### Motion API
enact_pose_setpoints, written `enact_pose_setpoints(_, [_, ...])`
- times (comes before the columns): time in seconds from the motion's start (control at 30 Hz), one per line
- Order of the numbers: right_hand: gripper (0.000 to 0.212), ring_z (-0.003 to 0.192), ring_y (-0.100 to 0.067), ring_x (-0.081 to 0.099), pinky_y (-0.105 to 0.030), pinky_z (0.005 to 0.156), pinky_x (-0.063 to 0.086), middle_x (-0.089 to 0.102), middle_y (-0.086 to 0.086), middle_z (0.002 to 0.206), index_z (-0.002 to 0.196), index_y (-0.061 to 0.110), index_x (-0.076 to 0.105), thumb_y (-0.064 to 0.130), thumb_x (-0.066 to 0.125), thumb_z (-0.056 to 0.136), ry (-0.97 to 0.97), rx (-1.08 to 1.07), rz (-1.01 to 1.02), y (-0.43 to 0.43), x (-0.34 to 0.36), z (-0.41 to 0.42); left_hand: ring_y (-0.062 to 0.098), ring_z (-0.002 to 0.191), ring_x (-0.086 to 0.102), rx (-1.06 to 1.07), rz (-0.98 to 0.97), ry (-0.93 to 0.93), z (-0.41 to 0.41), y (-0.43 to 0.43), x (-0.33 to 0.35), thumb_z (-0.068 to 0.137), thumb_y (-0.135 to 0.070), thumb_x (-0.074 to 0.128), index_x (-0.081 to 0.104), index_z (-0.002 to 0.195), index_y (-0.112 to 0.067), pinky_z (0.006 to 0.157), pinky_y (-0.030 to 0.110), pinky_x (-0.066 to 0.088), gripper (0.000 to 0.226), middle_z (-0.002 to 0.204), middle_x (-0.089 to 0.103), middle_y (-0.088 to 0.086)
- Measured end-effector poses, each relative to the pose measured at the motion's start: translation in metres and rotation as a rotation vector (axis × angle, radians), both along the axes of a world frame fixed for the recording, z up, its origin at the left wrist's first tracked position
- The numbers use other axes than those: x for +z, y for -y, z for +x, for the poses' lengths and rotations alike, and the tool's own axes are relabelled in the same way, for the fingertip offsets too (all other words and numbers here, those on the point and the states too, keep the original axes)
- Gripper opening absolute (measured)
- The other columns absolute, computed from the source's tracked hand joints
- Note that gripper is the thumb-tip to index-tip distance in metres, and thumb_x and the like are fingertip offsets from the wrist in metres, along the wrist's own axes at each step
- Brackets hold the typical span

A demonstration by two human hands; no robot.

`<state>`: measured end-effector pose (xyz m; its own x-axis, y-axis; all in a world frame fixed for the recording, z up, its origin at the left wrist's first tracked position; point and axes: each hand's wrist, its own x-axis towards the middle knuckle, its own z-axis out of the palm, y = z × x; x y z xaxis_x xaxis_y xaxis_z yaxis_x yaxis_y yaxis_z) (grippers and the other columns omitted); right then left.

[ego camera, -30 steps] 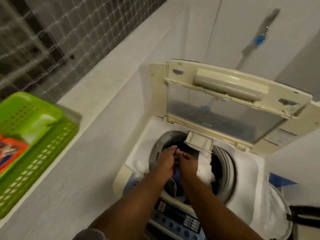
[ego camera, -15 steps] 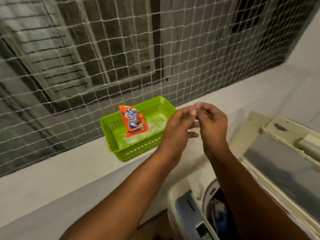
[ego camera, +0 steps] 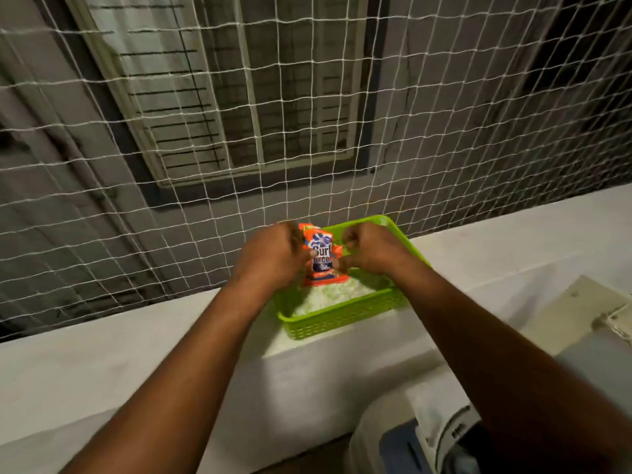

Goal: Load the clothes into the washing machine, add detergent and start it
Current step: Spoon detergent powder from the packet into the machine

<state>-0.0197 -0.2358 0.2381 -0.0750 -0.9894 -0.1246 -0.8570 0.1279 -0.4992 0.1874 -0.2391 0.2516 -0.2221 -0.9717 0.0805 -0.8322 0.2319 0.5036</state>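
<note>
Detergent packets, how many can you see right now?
1. The orange detergent packet stands in the green basket on the ledge, gripped at its sides by the left hand and the right hand. Others may be hidden behind the hands.

Netting point(ego camera: 444, 131) blocks everything behind the green basket point(ego camera: 342, 325); open ledge point(ego camera: 136, 354) to its left; washing machine lid point(ego camera: 581, 313) crowds the right

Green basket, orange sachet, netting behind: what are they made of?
Green basket: moulded plastic, semi-gloss, going by the slotted walls and rolled rim.
Orange sachet: likely printed plastic film, since it is a thin, flat pouch with bright print.
Netting: white knotted cord in a square mesh, probably nylon or similar. The fibre type is unclear.
</note>
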Motion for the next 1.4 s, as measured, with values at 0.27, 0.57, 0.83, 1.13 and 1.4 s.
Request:
enact_pose_setpoints(0.27, [0.033,0.098,-0.024,0.074,-0.037,0.091,0.058,0.08,-0.006,0.101,0.102,0.014,0.077,0.023,0.092,0.074,0.078,-0.032,0.057,0.008,-0.012,0.0,0.036,0.106,0.071,-0.008,0.016,0.353,-0.015,0.02,-0.005,0.084,-0.03,0.079,0.075,0.108,-0.014,0.082,0.036,0.053,0.029,0.113,0.075,0.013])
enact_pose_setpoints(0.57, [0.022,0.074,-0.014,0.075,-0.032,0.084,0.059,0.08,-0.004,0.082,0.076,0.024,0.072,0.012,0.09,0.076,0.177,-0.014,-0.028,0.007,-0.013,-0.002,0.033,0.113,0.07,-0.019,0.075,0.428,-0.029,0.026,-0.011,0.076,-0.042,0.087,0.07,0.122,-0.013,0.091,0.036,0.055,0.057,0.122,0.073,0.011])
enact_pose_setpoints(0.83, [0.016,0.068,-0.025,0.072,-0.026,0.053,0.055,0.072,-0.009,0.068,0.084,0.012,0.071,-0.001,0.08,0.087,0.461,-0.018,-0.048,-0.001,0.008,-0.005,0.031,0.1,0.073,-0.01,-0.006,0.07,-0.016,0.027,-0.008,0.081,-0.038,0.086,0.072,0.111,-0.022,0.086,0.036,0.057,0.037,0.108,0.077,0.006])
enact_pose_setpoints(1.13, [0.013,0.066,-0.013,0.072,-0.026,0.063,0.059,0.079,-0.004,0.077,0.096,0.009,0.078,0.004,0.083,0.084,0.047,0.141,0.135,0.003,0.044,-0.05,0.022,0.066,0.066,-0.022,-0.169,-0.206,-0.005,0.017,-0.016,0.083,-0.041,0.084,0.062,0.087,-0.021,0.065,0.04,0.056,0.03,0.061,0.063,-0.008])
enact_pose_setpoints(1.4, [0.036,0.086,-0.022,0.073,-0.029,0.069,0.05,0.062,0.003,0.069,0.083,0.02,0.072,0.05,0.087,0.071,-0.759,0.31,0.28,-0.009,0.034,-0.033,0.008,0.063,0.066,-0.051,-0.205,-0.262,-0.009,0.018,-0.023,0.081,-0.041,0.085,0.063,0.087,-0.028,0.059,0.029,0.049,0.026,0.062,0.064,-0.014])
